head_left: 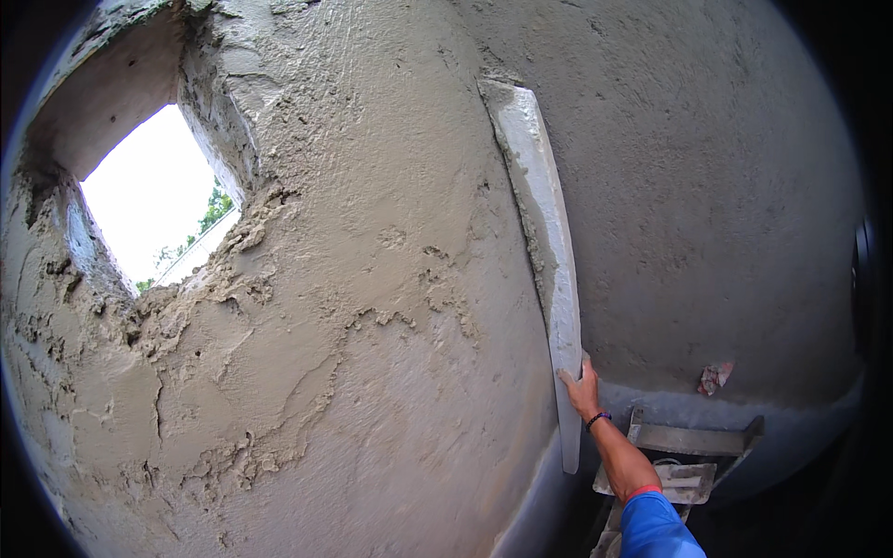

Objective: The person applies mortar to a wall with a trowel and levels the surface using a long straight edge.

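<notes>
My right hand is closed around the lower part of a long, pale straightedge crusted with mortar. The straightedge stands nearly upright against the plastered wall, close to the corner where the lighter and darker surfaces meet. The wet mortar left of it is uneven, with ragged ridges and cracks, most roughly around a square window opening. My left hand is out of view.
A step ladder stands below my right arm, with a flat, mortar-smeared tool or board on it. A small reddish scrap is on the darker wall at the right. Foliage and sky show through the opening.
</notes>
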The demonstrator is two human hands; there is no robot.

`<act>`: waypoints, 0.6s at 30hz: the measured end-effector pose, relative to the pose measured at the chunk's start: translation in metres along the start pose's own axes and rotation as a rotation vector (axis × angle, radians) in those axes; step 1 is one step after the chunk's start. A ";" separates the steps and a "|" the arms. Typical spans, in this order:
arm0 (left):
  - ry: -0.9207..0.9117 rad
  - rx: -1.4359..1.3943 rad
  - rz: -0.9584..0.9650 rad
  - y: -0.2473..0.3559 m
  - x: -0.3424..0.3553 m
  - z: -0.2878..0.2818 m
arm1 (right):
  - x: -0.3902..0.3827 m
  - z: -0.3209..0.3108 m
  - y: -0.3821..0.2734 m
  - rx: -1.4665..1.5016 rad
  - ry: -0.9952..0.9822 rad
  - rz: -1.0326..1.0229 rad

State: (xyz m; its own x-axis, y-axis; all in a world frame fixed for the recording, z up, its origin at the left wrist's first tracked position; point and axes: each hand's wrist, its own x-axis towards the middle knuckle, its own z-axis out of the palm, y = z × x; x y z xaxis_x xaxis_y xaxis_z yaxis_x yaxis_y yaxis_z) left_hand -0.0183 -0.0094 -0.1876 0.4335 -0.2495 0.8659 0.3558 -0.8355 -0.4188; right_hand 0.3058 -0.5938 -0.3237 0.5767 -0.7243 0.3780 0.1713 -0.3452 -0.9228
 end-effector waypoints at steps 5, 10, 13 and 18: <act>-0.001 -0.011 0.010 0.000 0.000 0.002 | -0.010 0.004 0.042 0.028 -0.001 -0.020; -0.003 -0.012 0.002 -0.003 -0.004 0.003 | 0.008 0.003 0.008 0.051 -0.003 -0.070; -0.004 -0.018 -0.001 -0.004 -0.006 0.002 | 0.038 -0.006 -0.043 0.073 -0.010 -0.137; -0.008 -0.031 -0.009 -0.007 -0.009 0.002 | 0.093 -0.010 -0.131 0.137 0.029 -0.267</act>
State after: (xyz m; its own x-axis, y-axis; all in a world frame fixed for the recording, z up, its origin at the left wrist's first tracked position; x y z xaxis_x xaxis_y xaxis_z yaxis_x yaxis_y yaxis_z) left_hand -0.0230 0.0002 -0.1931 0.4372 -0.2385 0.8672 0.3338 -0.8523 -0.4027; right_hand 0.3288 -0.6220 -0.1665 0.4738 -0.6365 0.6087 0.4207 -0.4436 -0.7913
